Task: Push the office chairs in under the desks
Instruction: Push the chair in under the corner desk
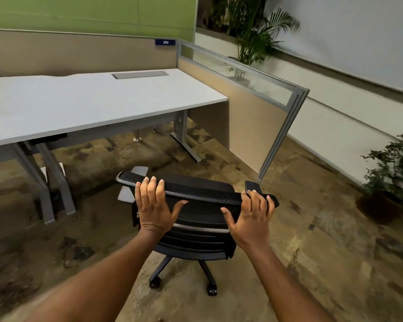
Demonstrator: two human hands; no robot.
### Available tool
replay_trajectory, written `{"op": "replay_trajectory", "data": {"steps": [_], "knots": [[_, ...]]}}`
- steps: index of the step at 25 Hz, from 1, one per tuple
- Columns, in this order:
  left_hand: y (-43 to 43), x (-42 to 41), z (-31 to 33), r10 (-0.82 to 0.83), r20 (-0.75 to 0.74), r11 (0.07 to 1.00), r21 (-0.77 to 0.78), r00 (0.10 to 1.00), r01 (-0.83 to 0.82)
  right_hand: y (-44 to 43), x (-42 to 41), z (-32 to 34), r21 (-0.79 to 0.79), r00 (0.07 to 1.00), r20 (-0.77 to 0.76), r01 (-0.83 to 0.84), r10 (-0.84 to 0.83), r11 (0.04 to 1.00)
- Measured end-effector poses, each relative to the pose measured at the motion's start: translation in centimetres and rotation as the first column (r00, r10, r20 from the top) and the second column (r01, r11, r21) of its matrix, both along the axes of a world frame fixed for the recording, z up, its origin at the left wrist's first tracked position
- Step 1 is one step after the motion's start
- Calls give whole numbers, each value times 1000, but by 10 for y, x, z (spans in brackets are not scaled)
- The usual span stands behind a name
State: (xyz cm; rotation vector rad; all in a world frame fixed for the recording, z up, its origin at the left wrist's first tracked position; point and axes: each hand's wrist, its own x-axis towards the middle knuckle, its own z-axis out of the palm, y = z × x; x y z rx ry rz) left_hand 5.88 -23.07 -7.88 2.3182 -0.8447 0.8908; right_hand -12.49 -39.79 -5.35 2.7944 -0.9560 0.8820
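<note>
Head view: counted one office chair (196,219), parked on carpet (300,252) just short of one desk (79,101), not under it. Touched by two hands: left hand (153,205) flat-fingered on backrest top, right hand (251,217) curled over its corner. Seat hidden behind backrest; two plants, palm (254,31) and shrub (391,168), blurred.

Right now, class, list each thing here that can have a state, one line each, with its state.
Office chair: pulled out, not under the desk.
Left hand: fingers flat on the chair's top edge.
Right hand: fingers curled over the top edge.
Cable hatch: closed.
</note>
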Motion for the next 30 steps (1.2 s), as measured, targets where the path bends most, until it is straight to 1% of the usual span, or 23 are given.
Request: {"op": "replay_trajectory", "data": {"steps": [6,10,16,21,23,27,30], "knots": [[-59,42,-5,-2,61,1000,-18,998,3,-73,50,-2,-59,998,67,-13,16,998],[-90,69,-8,-26,78,998,-56,997,30,-117,83,-9,-92,997,74,-23,29,996],[-128,113,-1,-17,-35,998,-67,999,14,-162,143,-12,-125,991,118,-46,61,991],[-155,151,9,33,-113,999,-10,993,-34,-201,196,-15,-154,971,196,-106,135,982],[-164,164,13,66,-157,998,28,985,-63,-214,212,-16,-137,967,196,-138,164,981],[-187,184,17,139,-194,990,60,971,-130,-237,239,-15,-94,956,170,-226,240,970],[-205,193,22,193,-254,981,70,948,-182,-260,259,-10,-84,946,150,-278,287,957]]}}
